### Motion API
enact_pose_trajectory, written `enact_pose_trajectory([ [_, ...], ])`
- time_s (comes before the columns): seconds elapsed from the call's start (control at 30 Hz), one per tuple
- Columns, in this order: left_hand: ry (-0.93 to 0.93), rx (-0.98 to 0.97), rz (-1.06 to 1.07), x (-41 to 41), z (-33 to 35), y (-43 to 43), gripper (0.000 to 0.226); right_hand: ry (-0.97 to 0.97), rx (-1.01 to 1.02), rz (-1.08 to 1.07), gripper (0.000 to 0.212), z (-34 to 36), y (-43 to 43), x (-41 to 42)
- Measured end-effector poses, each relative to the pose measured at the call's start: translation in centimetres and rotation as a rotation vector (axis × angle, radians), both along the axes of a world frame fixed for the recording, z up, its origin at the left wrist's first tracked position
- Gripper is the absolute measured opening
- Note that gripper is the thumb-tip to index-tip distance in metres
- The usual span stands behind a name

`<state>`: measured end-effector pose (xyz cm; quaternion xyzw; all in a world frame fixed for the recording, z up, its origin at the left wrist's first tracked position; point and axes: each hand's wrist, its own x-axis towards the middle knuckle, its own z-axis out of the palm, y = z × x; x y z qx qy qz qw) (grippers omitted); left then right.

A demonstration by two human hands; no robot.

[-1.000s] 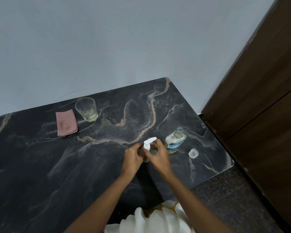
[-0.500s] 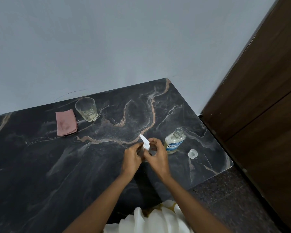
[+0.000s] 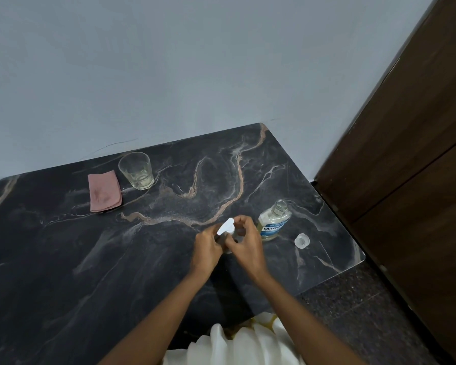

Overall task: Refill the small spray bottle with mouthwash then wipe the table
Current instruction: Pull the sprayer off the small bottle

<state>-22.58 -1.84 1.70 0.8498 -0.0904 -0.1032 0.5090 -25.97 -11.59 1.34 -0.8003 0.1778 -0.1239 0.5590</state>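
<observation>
Grey plain wall is filling the far half of the view, w/ a dark marble-pattern table sitting against it & a brown wooden door running down the right side. Right of the table's centre, both hands are meeting around the small clear spray bottle. Only its white pump head & a sliver of neck are showing. The body is hiding behind the fingers, so fill level, & whether the base is resting on the tabletop, can't be made out.

Left hand is curling round the bottle from the left, gripping it. Right hand is pinching at the pump head w/ thumb & fingertips bent in; exact contact pts are hidden.

Just right of the hands, a clear mouthwash bottle w/ blue label is standing uncapped, w/ the right hand covering part of its label. A small clear round cap is lying further right, apart from it.

At far left, a clear glass tumbler is standing just beside a folded pink cloth; hard to tell if they're touching. White ruffled fabric is getting cut off by the near edge. Dark speckled floor is showing btwn table & door.
</observation>
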Motion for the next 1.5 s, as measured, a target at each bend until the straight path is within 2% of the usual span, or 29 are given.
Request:
enact_pose_trajectory([
  [0.17, -0.004, -0.033, -0.012, -0.09, 0.25, 0.01, 0.035, -0.037, -0.016, -0.002, 0.043, 0.08, 0.23, -0.04],
  [0.27, -0.028, -0.012, -0.002, 0.01, 0.09, -0.05, 0.038, -0.064, -0.037, -0.031, 0.04, 0.2, 0.25, 0.16],
  [0.47, -0.015, -0.001, -0.007, 0.04, -0.07, -0.08, 0.033, -0.062, 0.059, -0.011, 0.034, 0.13, -0.15, 0.03],
  [0.6, -0.003, -0.013, -0.007, -0.02, -0.13, 0.0, 0.027, -0.059, 0.106, 0.022, 0.038, 0.16, -0.24, -0.16],
  [0.77, 0.009, -0.032, -0.025, -0.06, -0.18, 0.08, 0.031, -0.04, 0.137, 0.048, 0.044, 0.37, -0.18, -0.29],
  [0.97, -0.03, 0.007, -0.002, -0.06, -0.22, -0.04, 0.03, -0.044, 0.107, -0.051, 0.043, 0.39, 0.07, 0.15],
  [1.2, -0.016, -0.023, -0.024, -0.05, -0.21, -0.03, 0.03, -0.052, 0.151, -0.062, 0.043, 0.33, 0.16, -0.08],
  [1.4, -0.015, -0.007, -0.006, -0.17, -0.23, 0.01, 0.03, -0.046, 0.015, -0.073, 0.041, 0.74, 0.49, 0.02],
  [1.5, -0.018, -0.019, -0.006, -0.12, -0.22, -0.04, 0.03, -0.016, -0.09, -0.08, 0.029, 0.97, 0.35, 0.29],
])
